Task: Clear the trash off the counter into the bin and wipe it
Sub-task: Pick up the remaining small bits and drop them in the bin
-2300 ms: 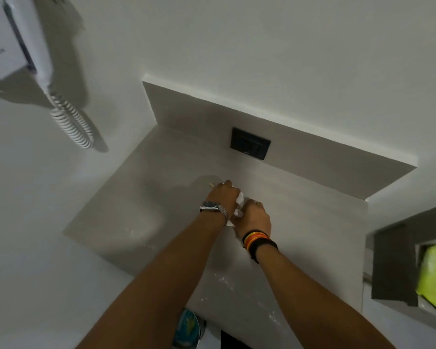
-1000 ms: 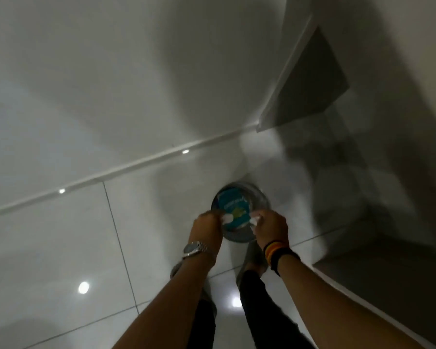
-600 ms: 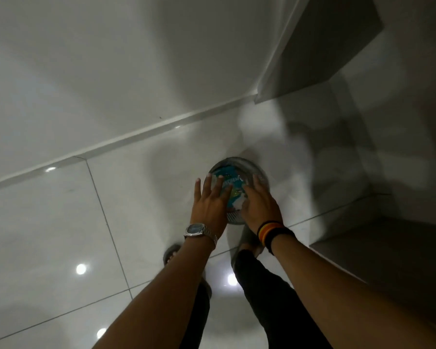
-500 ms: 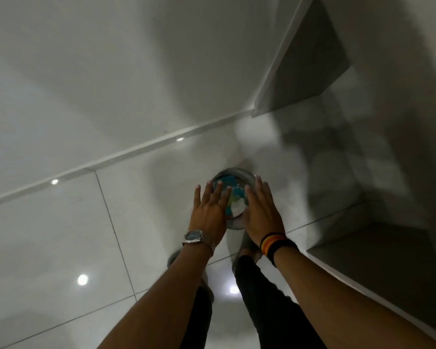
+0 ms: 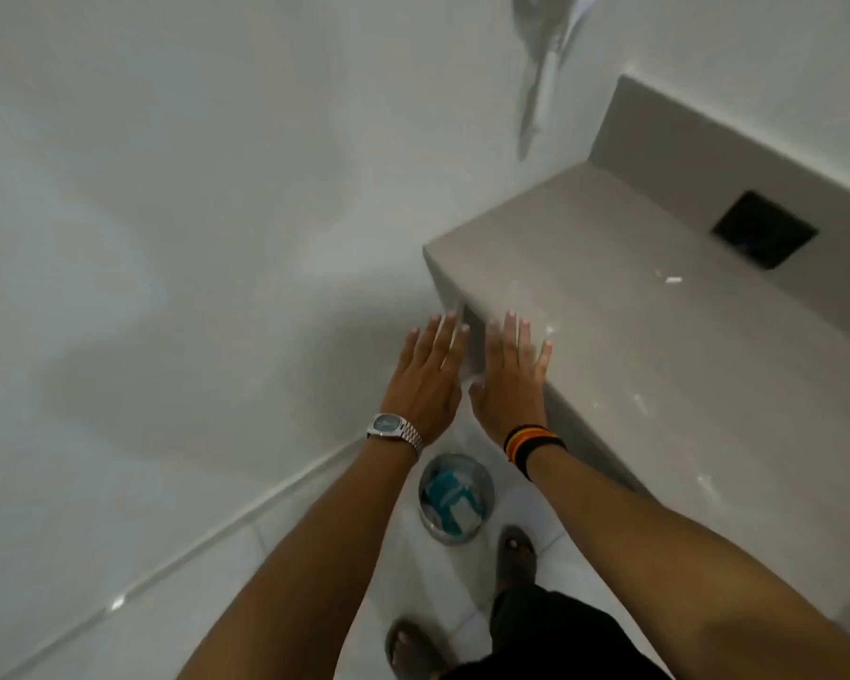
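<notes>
The grey counter runs from the middle to the right edge of the view. A small white scrap lies on it near the back, and faint white specks dot its front part. On the floor below stands a round metal bin holding teal and white trash. My left hand and my right hand hover side by side above the bin, at the counter's near left corner. Both are flat, fingers spread, holding nothing.
A black wall socket sits in the grey backsplash. A blurred white cord hangs from the top. A white wall fills the left side. My feet in sandals stand on the glossy tiled floor beside the bin.
My hands were low over the bin, where the white scraps dropped in; now they are raised to counter height, empty. The view has swung up and the counter shows again.
</notes>
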### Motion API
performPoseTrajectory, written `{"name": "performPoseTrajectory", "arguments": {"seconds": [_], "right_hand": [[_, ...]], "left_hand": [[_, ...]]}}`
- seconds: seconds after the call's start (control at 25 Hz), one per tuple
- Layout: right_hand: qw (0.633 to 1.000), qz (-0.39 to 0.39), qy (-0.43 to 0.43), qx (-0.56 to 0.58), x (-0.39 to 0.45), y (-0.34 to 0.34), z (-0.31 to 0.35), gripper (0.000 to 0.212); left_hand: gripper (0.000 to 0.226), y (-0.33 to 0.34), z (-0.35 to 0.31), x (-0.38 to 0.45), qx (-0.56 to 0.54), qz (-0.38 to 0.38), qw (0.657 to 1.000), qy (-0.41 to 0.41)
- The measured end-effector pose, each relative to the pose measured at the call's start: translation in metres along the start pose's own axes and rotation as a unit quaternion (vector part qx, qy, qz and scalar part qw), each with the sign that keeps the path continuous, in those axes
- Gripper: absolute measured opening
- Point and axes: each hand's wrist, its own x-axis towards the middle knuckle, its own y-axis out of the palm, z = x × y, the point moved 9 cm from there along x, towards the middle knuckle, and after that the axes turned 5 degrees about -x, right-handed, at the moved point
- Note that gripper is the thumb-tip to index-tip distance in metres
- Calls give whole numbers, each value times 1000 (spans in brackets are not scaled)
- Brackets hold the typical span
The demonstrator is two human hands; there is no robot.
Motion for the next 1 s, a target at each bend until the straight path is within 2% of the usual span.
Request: {"name": "performPoseTrajectory", "arguments": {"seconds": [0.12, 0.36, 0.48, 0.56, 0.68, 0.8, 0.92, 1.0], "right_hand": [[998, -26, 56, 28, 30, -34, -49, 74], [975, -68, 188, 95, 85, -57, -210, 52], [968, -46, 226, 99, 121, -44, -278, 53], [968, -23, 235, 88, 144, -28, -311, 53], [977, 12, 209, 38, 165, -8, -335, 36], [983, 9, 184, -3, 173, -3, -344, 30], [984, 21, 173, -28, 177, -2, -342, 32], [985, 19, 168, -31, 179, -8, -340, 31]], "left_hand": [[61, -16, -21, 55, -8, -9, 999, 50], [48, 8, -82, 183, -31, -19, 994, 106], [42, 41, -118, 247, -38, -10, 989, 140], [35, 73, -145, 289, -36, 25, 986, 161], [41, 117, -180, 332, -35, 83, 979, 182], [43, 151, -211, 357, -5, 116, 967, 225], [23, 164, -229, 363, 53, 133, 954, 262], [20, 163, -232, 365, 86, 128, 953, 261]]}}
